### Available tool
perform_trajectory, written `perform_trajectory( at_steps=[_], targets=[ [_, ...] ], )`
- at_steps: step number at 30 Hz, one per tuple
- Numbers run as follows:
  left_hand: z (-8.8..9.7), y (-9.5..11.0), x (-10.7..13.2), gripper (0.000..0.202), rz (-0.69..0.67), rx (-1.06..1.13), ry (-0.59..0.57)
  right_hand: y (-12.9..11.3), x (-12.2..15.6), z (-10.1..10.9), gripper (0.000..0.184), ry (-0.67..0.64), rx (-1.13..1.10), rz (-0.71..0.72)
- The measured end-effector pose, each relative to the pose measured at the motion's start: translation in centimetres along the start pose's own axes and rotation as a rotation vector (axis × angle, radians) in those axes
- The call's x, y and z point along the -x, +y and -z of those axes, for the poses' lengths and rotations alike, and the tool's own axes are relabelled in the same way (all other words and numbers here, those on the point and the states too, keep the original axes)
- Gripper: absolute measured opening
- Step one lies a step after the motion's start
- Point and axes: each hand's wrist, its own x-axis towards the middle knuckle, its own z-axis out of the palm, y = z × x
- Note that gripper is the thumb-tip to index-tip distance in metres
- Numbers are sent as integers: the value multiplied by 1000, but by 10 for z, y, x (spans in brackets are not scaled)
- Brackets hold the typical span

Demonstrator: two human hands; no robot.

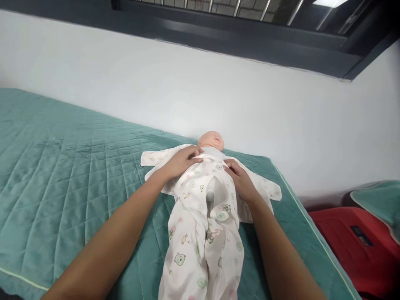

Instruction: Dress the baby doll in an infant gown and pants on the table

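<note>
A baby doll (212, 140) lies on its back on a green quilted bed (68, 158), head toward the wall. It wears a white baby suit (200, 233) printed with small animals, open down the front over the belly. My left hand (181, 161) lies on the doll's chest at the suit's left flap, fingers curled on the cloth near the neck. My right hand (239, 177) rests on the right flap, fingers bent and pressing the fabric. The suit's sleeves spread out flat to both sides.
A white wall (218, 91) runs behind the bed under a dark window frame (250, 37). To the right of the bed stands a red object (353, 246) with a green cloth (381, 202) over its far end.
</note>
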Motion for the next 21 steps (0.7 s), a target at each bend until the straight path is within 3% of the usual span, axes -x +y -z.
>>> perform_trajectory(
  at_steps=[4,8,13,17,21],
  targets=[
    [0,-7,-12,24,45,-143,40,1,-10,1,28,14,106,-39],
    [-4,-16,-36,22,139,-308,111,7,-27,0,33,109,248,-133],
    [-10,-21,-51,18,250,-364,168,14,-44,-8,33,180,245,-206],
    [-11,-22,-45,15,224,-320,160,14,-40,-14,34,290,195,-229],
    [-11,-28,-41,15,113,-422,121,14,-34,-14,34,336,224,-212]
  ],
)
